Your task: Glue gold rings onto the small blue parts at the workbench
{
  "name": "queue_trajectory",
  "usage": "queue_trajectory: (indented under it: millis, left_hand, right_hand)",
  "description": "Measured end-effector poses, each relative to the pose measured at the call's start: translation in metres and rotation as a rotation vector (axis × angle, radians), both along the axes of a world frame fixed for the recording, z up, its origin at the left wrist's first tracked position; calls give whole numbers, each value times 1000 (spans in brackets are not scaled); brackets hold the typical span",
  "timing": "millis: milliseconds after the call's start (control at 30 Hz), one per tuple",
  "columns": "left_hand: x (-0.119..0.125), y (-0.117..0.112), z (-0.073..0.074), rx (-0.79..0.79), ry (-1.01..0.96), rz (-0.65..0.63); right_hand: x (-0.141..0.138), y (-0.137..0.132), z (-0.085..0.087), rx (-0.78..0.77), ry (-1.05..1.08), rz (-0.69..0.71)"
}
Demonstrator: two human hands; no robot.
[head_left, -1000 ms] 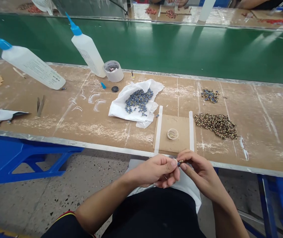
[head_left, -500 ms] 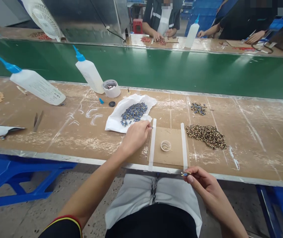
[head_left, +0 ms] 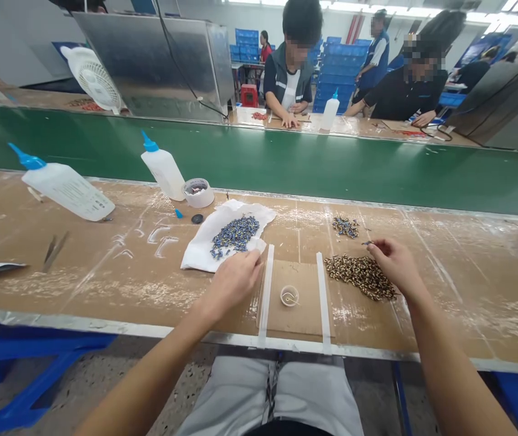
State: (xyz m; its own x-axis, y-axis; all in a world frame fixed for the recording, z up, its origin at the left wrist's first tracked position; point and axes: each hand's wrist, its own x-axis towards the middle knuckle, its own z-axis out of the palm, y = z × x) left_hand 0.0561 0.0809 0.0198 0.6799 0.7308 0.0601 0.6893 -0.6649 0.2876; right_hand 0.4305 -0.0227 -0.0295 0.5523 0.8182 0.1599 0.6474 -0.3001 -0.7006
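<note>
My left hand (head_left: 237, 277) is closed in a pinch at the lower right edge of a white cloth (head_left: 195, 249). What its fingertips hold, if anything, I cannot make out. On the cloth lies a heap of small blue parts (head_left: 235, 235). My right hand (head_left: 397, 266) pinches a small blue part (head_left: 367, 243) above the right end of a pile of small black-and-gold parts (head_left: 361, 275). Just behind that pile is a smaller group of blue-and-gold pieces (head_left: 345, 227). Between my hands, a small round cup (head_left: 289, 295) with a thin stick sits on a taped cardboard pad (head_left: 299, 321).
Two white bottles with blue nozzles (head_left: 68, 191) (head_left: 164, 172), a tape roll (head_left: 199, 194), a black cap (head_left: 197, 218) and tweezers (head_left: 54, 251) are on the left. A green belt (head_left: 259, 160) runs behind the table. Beyond it, people (head_left: 288, 79) sit working.
My right hand has moved from the table's front edge up and away to the right-hand piles, still pinching a small part. My left hand stays by the cloth. The camera has tilted up.
</note>
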Motion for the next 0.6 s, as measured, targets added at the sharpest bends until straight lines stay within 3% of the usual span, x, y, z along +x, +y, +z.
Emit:
queue_trajectory:
  millis: [133, 233, 400, 500, 600]
  left_hand:
    - [-32, -20, -5, -172, -252, 10]
    - [-46, -35, -12, -206, -274, -10]
    - [-48, -43, -22, -433, -370, 64]
    - [-46, -41, -29, -680, -472, 187]
    - [-46, -39, -36, -885, -617, 203]
  right_hand:
    - [10, 38, -2, -5, -29, 28]
    - [12, 34, 3, 25, -50, 7]
    - [-13, -23, 7, 119, 20, -46]
    - [-48, -66, -5, 150, 192, -39]
    - [-81, -99, -25, 160, 295, -57]
